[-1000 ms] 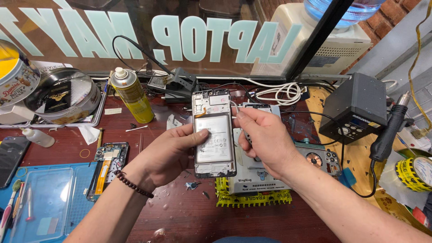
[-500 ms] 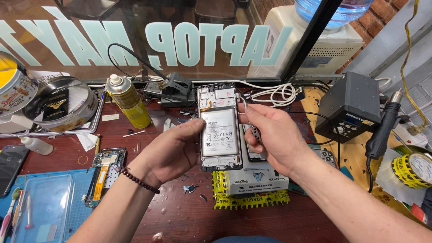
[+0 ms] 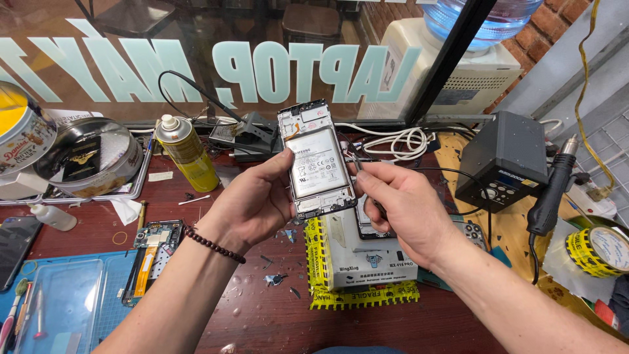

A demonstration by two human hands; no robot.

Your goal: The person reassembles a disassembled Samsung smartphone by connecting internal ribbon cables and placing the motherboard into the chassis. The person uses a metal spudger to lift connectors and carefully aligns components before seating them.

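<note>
Phone (image 3: 316, 162) raised higher, both hands' fingers gripping it, cluttered red-brown bench (image 3: 262, 308), shop window (image 3: 196, 59)

The scene is evenly and brightly lit, with daylight admitted through the window (image 3: 196, 59) behind the bench. Soft shadows only are cast beneath the left hand (image 3: 252, 203) and the right hand (image 3: 403, 210). Glare is seen on the opened phone (image 3: 316, 160), whose battery face is rendered pale, and on the round metal tin (image 3: 88, 157) well to the left of that phone. Focus is kept sharp throughout. Wide-angle bending is noticed far from the phone, at the frame edges.
</note>
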